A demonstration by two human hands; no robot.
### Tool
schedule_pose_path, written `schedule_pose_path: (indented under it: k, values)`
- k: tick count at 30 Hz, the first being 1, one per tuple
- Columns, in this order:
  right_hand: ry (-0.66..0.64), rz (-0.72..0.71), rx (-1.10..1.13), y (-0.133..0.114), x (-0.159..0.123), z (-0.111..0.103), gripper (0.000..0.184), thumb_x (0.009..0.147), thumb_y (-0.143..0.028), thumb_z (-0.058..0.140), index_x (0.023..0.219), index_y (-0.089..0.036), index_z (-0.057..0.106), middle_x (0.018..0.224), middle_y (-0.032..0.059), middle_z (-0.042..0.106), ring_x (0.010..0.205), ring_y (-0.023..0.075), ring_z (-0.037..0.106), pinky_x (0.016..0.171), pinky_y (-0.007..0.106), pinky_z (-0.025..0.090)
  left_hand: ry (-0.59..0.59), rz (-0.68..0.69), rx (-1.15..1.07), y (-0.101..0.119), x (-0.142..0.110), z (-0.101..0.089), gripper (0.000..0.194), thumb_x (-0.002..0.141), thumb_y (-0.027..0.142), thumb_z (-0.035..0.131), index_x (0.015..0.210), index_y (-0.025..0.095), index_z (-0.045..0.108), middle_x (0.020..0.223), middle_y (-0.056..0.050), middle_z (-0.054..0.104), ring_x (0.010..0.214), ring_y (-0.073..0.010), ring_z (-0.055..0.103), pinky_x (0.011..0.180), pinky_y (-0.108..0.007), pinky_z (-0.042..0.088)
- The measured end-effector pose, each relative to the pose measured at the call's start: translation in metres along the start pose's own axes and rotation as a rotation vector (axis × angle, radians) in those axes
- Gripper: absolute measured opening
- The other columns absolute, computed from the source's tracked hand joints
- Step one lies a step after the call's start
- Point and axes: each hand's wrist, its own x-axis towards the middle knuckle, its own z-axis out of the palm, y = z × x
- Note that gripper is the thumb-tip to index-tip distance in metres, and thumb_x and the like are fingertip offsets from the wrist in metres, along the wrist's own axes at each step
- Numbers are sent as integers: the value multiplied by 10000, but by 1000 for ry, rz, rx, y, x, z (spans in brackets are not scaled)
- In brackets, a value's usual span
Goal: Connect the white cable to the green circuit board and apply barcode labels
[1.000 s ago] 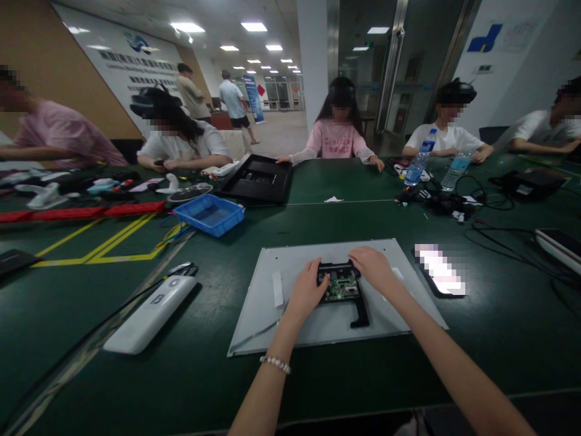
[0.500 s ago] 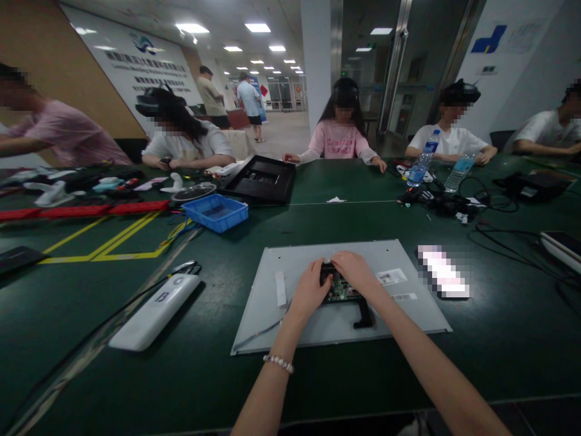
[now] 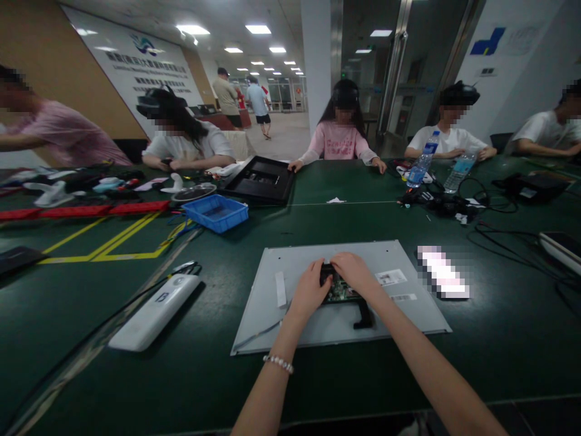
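Right hand (image 3: 351, 274) had slid leftward along the far edge of the work since a second earlier, so it sat right up against the left hand (image 3: 310, 289), and the two people walking in the background had shifted too. Left hand was in about the same spot on the work. What they were both on was a green circuit board in a black plastic bracket (image 3: 339, 290), which lay near the middle of a flat, light-grey rectangular panel (image 3: 258, 324) on the dark green table (image 3: 327, 387).

Finger check: left hand had its thumb spread from the index finger, thumb over the board side and fingers round the bracket's far left corner, so it was clamped on that end. Right fingers were curled and bunched together at the far edge, nearly meeting the left fingertips. Most of those tips were hidden behind the hand, so I couldn't tell if they were pinching anything or just pressing.

One black bracket arm stuck out toward the wearer, past the right wrist. A white paper strip (image 3: 281, 289) was on the panel left of the hands. Just off the panel's right edge lay a black-edged phone with a bright screen (image 3: 443, 272), and well off left sat a long white power bank (image 3: 154, 315).
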Motion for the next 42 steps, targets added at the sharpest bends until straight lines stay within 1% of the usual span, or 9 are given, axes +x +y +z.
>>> schedule_pose_path:
  k: [13, 17, 24, 29, 32, 39, 42]
  values:
    - [20, -3, 12, 0, -2, 1, 278, 905, -150, 380, 961, -162, 652, 994, 102, 673, 970, 197, 596, 842, 263, 418, 17, 16, 19, -2, -1, 1, 418, 879, 281, 441, 1280, 173, 396, 1242, -108, 516, 1138, -242, 517, 979, -367, 400]
    - [11, -1, 16, 1, -3, 1, 276, 902, -149, 382, 965, -166, 651, 998, 100, 672, 976, 193, 595, 839, 262, 420, 20, 25, 18, -1, 0, 1, 421, 875, 270, 450, 1276, 154, 397, 1242, -122, 517, 1137, -248, 515, 982, -374, 397]
    - [2, 17, 18, -2, -3, 0, 295, 897, -135, 372, 984, -155, 654, 1008, 110, 667, 978, 192, 587, 858, 265, 410, 9, 20, 9, -3, 0, 2, 420, 873, 260, 459, 1277, 165, 395, 1245, -115, 514, 1144, -241, 514, 980, -371, 401]
    - [-6, 16, 44, -3, -2, 0, 315, 885, -124, 385, 1051, -166, 649, 1064, 99, 649, 1029, 176, 557, 903, 253, 385, 16, 37, 10, -4, 0, 4, 430, 860, 239, 478, 1272, 145, 401, 1225, -122, 524, 1138, -237, 515, 979, -365, 401]
    - [-16, 19, 58, -3, -1, 1, 319, 878, -116, 394, 1048, -167, 660, 1080, 99, 644, 1044, 174, 548, 913, 249, 377, 17, 23, 20, -3, 0, 4, 425, 858, 231, 478, 1269, 155, 404, 1218, -115, 528, 1127, -232, 525, 970, -360, 407]
    - [27, 26, 69, -3, -1, 4, 306, 893, -136, 391, 1017, -174, 668, 1041, 83, 660, 1002, 173, 573, 870, 242, 403, 18, 21, 25, -1, 0, 2, 428, 864, 243, 474, 1273, 145, 397, 1230, -124, 524, 1135, -229, 520, 975, -351, 400]
    - [92, 35, 95, 1, -5, -1, 297, 909, -167, 391, 1045, -187, 654, 1065, 66, 657, 1008, 160, 573, 874, 235, 402, -1, 7, 36, 0, 0, 0, 430, 870, 253, 467, 1279, 146, 392, 1248, -127, 514, 1147, -228, 516, 976, -347, 398]
